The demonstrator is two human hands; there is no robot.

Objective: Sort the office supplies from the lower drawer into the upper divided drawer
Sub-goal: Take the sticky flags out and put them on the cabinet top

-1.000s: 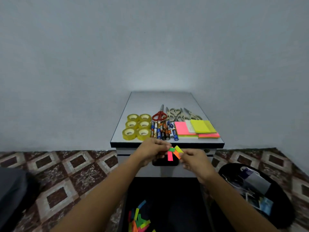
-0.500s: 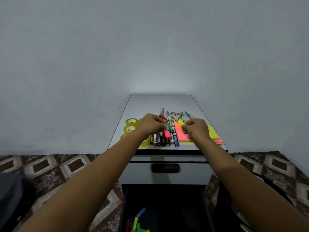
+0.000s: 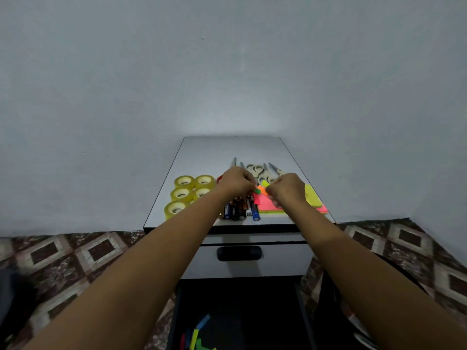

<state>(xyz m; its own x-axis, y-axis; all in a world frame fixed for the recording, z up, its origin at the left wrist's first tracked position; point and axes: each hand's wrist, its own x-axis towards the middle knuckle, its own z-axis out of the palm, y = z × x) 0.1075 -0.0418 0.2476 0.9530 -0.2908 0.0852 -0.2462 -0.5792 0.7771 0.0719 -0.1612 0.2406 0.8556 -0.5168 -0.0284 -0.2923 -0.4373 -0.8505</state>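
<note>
Flags (image 3: 261,190) — green, orange, yellow, pink strips — pinched between left hand (image 3: 236,181) and right hand (image 3: 288,189).

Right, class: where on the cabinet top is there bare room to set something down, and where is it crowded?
Free: the back of the top, between the scissors and the wall. Crowded: the front, from tapes through batteries to notes, with the left hand and right hand pinching flags above the middle.
</note>
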